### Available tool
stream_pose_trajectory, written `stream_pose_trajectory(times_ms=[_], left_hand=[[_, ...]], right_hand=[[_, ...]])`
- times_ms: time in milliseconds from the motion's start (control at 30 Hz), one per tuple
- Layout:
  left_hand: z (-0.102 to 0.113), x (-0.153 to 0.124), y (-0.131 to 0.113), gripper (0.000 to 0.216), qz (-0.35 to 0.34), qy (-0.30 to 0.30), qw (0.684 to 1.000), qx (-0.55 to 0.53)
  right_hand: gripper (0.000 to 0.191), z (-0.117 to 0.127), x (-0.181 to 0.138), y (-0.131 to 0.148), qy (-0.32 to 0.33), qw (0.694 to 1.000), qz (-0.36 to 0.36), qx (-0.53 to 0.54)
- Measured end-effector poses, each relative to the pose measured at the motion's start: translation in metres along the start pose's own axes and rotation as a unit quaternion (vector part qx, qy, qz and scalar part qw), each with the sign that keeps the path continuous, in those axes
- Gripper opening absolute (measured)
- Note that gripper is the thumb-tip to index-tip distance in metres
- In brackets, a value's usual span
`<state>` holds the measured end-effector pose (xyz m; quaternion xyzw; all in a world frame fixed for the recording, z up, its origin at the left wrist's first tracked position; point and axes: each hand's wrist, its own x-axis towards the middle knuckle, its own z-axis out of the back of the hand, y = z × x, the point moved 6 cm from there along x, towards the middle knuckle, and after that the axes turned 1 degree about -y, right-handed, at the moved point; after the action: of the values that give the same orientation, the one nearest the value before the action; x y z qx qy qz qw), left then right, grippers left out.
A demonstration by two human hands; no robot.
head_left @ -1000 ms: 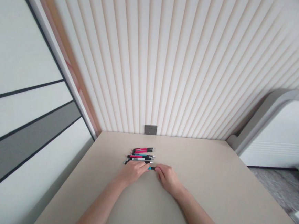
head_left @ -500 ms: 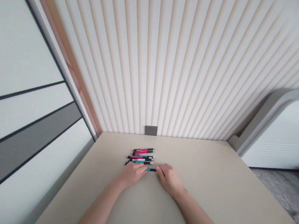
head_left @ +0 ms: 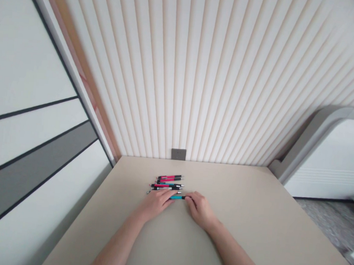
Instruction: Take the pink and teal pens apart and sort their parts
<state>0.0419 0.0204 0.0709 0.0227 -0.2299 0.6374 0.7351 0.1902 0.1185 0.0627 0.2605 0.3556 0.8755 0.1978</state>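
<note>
A blue pen with a black grip (head_left: 177, 197) lies crosswise between my two hands, just above the tabletop or on it. My right hand (head_left: 200, 209) has its fingers closed on the pen's black end and hides the tip. At the other end, my left hand (head_left: 156, 202) has its thumb and fingers around the pen, covering that end. Past my left fingers several more pens lie roughly side by side. Among them are a red and black pen (head_left: 169, 177) at the far side and another red pen (head_left: 163, 185) nearer. My left hand partly covers the nearest pens.
The beige table (head_left: 234, 218) ends against a white ribbed wall panel (head_left: 182, 67). A dark wall socket (head_left: 178, 154) sits just above its back edge. To the left stands a white and grey cabinet (head_left: 41, 146); a grey and white headboard-like piece (head_left: 331, 161) is on the right.
The blue pen has shifted slightly right and away from me, and more of its blue barrel shows. My left fingers have moved slightly forward, covering more of the nearest pens.
</note>
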Motion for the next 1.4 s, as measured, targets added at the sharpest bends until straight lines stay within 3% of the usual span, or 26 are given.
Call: stream_pose_trajectory(times_ms=[200,400,567,833,1000,1167,1300,1400], left_hand=[[0.006,-0.005,0.012,0.018,0.074,-0.034,0.992,-0.097],[0.003,-0.014,0.001,0.020,0.067,0.011,0.994,-0.083],[0.006,-0.020,0.000,0.017,0.096,-0.008,0.991,-0.093],[0.013,-0.022,0.008,0.011,0.106,-0.047,0.985,-0.131],[0.010,-0.022,0.008,0.011,0.101,-0.041,0.984,-0.141],[0.007,-0.023,0.011,0.014,0.097,-0.041,0.983,-0.147],[0.006,-0.025,0.013,0.014,0.111,-0.037,0.982,-0.147],[0.007,-0.024,0.012,0.014,0.117,-0.032,0.981,-0.152]], right_hand=[[0.025,0.006,-0.002,-0.007,-0.027,0.996,-0.034,0.075],[0.020,0.011,-0.023,-0.012,-0.022,0.995,-0.043,0.082],[0.022,0.012,-0.029,-0.013,-0.043,0.994,-0.050,0.083],[0.044,0.014,-0.028,-0.019,-0.036,0.987,-0.086,0.132],[0.034,0.011,-0.027,-0.024,-0.030,0.987,-0.108,0.114],[0.029,0.017,-0.028,-0.020,-0.060,0.990,-0.093,0.086],[0.037,0.016,-0.028,-0.014,-0.029,0.993,-0.075,0.091],[0.032,0.013,-0.029,-0.014,-0.009,0.995,-0.063,0.076]])
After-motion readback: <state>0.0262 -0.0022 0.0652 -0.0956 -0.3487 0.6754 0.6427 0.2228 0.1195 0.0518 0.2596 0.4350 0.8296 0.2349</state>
